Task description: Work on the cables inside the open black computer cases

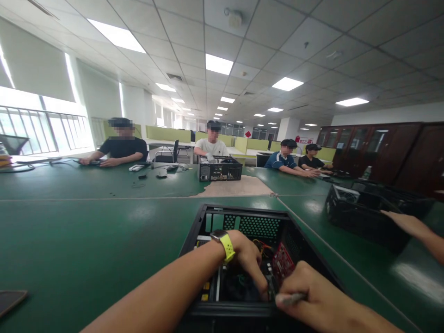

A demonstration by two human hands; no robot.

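An open black computer case lies in front of me on the green table. My left hand, with a yellow-green watch strap on its wrist, reaches down inside it. Its thumb points down beside a dark part near the front wall, and the other fingers are partly hidden, closed around something I cannot make out. Just to the right, my right hand is closed around a slim grey tool over the front right of the case. A red circuit board stands inside, next to yellow and red wires.
Another person's hand rests on a second black case at the right. Across the green table, a person works at another case. More people sit at the far side, with small devices and cables about. A dark flat object lies at left.
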